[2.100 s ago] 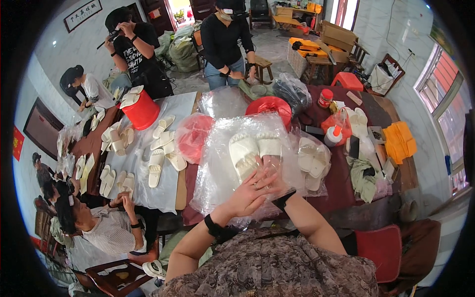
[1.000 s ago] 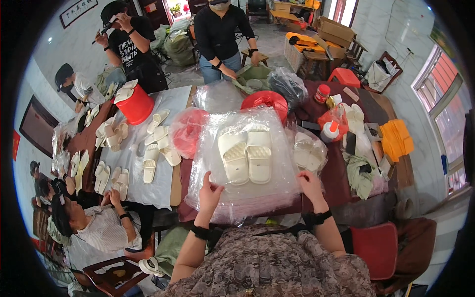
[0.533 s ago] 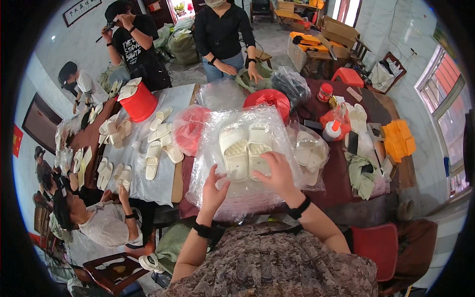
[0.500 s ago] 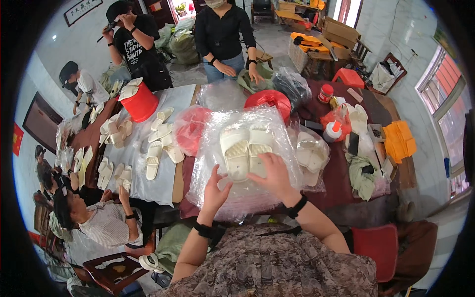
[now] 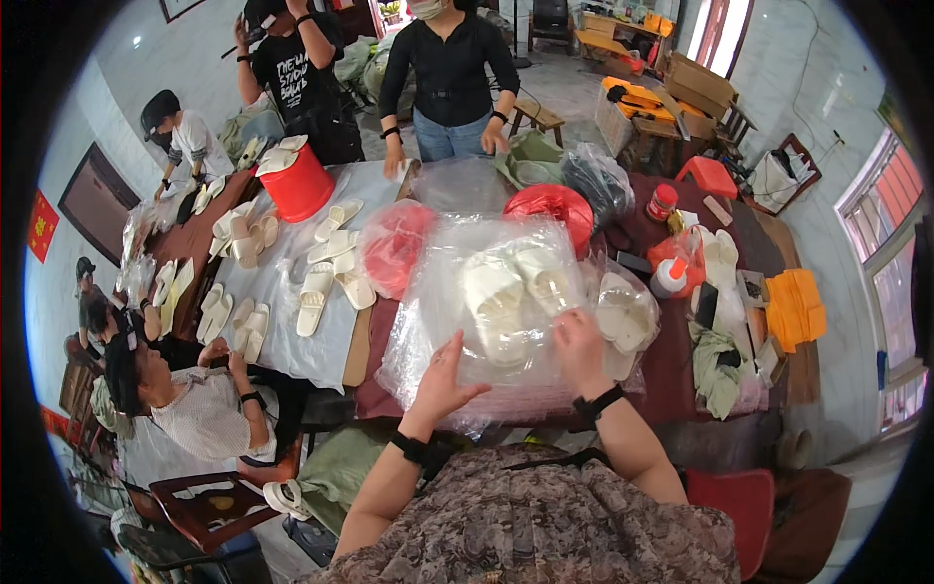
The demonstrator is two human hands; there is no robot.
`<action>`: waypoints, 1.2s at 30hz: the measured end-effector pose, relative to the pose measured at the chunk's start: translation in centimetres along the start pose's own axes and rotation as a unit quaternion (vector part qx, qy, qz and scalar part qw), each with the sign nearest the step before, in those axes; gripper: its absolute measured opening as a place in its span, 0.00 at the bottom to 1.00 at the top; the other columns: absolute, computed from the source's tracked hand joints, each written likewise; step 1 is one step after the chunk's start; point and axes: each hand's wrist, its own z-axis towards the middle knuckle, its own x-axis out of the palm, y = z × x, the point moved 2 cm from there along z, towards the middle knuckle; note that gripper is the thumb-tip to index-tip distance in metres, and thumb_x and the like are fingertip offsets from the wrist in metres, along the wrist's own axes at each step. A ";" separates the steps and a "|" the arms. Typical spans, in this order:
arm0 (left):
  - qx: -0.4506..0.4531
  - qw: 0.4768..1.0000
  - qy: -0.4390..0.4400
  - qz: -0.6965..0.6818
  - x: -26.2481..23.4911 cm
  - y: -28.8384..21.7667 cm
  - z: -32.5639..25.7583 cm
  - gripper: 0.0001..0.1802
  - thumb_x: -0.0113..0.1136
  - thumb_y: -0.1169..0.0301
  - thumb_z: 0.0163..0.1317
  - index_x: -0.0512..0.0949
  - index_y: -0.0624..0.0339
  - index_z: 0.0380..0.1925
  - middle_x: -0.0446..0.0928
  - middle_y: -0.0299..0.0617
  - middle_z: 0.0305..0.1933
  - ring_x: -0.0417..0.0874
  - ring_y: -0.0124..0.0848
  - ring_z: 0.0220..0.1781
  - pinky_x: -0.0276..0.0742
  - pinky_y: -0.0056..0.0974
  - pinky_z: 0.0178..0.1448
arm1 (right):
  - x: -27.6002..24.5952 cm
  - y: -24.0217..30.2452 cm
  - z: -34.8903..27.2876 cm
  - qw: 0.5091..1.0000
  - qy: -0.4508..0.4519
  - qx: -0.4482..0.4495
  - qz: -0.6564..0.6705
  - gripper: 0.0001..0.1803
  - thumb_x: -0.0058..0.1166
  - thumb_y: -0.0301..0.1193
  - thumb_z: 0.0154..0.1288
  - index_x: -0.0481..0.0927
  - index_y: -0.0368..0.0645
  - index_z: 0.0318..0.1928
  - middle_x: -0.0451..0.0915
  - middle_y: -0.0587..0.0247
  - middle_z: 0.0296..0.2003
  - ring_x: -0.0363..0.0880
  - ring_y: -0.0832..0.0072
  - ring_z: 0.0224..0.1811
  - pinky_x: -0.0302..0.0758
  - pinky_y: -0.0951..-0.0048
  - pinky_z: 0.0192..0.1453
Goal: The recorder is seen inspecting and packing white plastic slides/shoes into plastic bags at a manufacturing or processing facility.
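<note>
Glossy, crinkled clear plastic bags [image 5: 486, 292] are catching the light under the left hand [image 5: 443, 375] and right hand [image 5: 581, 346], and the cream slippers [image 5: 511, 287] inside them are looking smooth, matt and rubbery. The red bucket [image 5: 297, 185] is showing a smooth, slightly shiny plastic wall, while the table [image 5: 671, 350] is wearing a dull, dark red cloth. The person's patterned sleeve [image 5: 545, 526] is looking like soft matt fabric.

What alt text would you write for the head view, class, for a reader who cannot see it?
A person's left hand and right hand press flat on a clear plastic bag holding a pair of cream slippers, on a cluttered table. Loose slippers lie left; other people work nearby.
</note>
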 end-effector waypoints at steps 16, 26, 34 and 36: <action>0.070 0.989 0.019 0.130 1.6 0.3 0.1 0.48 0.73 0.47 0.48 0.67 0.57 0.66 0.60 0.58 0.71 0.59 0.59 0.72 0.62 0.53 0.73 | -0.9 -15.6 -3.1 0.970 0.017 0.241 -0.022 0.13 0.59 0.28 0.57 0.80 0.39 0.44 0.77 0.49 0.45 0.77 0.51 0.47 0.75 0.56 0.51; 0.062 0.988 0.020 0.143 0.9 0.6 -0.2 0.48 0.72 0.46 0.47 0.68 0.61 0.64 0.62 0.60 0.69 0.61 0.58 0.71 0.60 0.52 0.73 | -3.5 -0.7 2.6 0.995 -0.096 0.005 0.017 0.24 0.57 0.25 0.59 0.73 0.39 0.58 0.74 0.48 0.56 0.68 0.50 0.61 0.65 0.54 0.66; 0.076 0.991 0.045 0.103 0.2 1.1 0.2 0.45 0.71 0.48 0.51 0.68 0.60 0.65 0.63 0.59 0.69 0.62 0.55 0.71 0.60 0.52 0.74 | 4.0 6.2 -0.6 0.978 0.203 -0.043 0.015 0.31 0.67 0.41 0.52 0.76 0.44 0.56 0.73 0.53 0.57 0.69 0.54 0.61 0.67 0.53 0.61; 0.077 0.997 0.005 0.021 -1.5 2.1 0.2 0.39 0.70 0.53 0.54 0.70 0.61 0.63 0.66 0.56 0.67 0.67 0.50 0.68 0.64 0.50 0.71 | 4.0 7.8 -0.2 0.975 0.211 -0.044 -0.058 0.34 0.70 0.44 0.48 0.77 0.44 0.56 0.73 0.55 0.55 0.69 0.56 0.60 0.67 0.52 0.61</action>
